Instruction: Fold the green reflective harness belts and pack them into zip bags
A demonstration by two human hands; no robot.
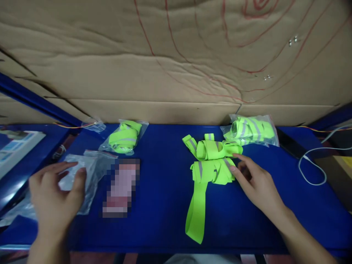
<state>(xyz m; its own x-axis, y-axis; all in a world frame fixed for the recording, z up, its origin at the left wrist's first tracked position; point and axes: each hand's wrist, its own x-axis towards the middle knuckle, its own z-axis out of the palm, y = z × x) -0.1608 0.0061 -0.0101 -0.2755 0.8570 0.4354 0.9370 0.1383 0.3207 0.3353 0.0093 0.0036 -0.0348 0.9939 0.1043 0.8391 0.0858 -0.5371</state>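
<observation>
My left hand (56, 194) is over the clear plastic bags (92, 183) on the left, its thumb and fingers apart. Whether a fingertip touches the bags I cannot tell. On the right, my right hand (257, 179) is beside two bundles of neon yellow-green reflective strap. Its thumb tip meets the right end of the nearer bundle (213, 171), and the index finger reaches the edge of the farther bundle (210, 149). A gap shows between thumb and index finger; the other fingers curl inward, partly hidden. From the nearer bundle a loose strap loop (196, 216) runs toward the front edge.
Bagged neon straps lie at the back left (125, 136) and back right (251, 130) of the blue table (162, 227). A pixelated flat object (122, 187) lies left of centre. A dark phone (291, 143) and white cable (313, 183) are at right. Cardboard (110, 77) walls the back.
</observation>
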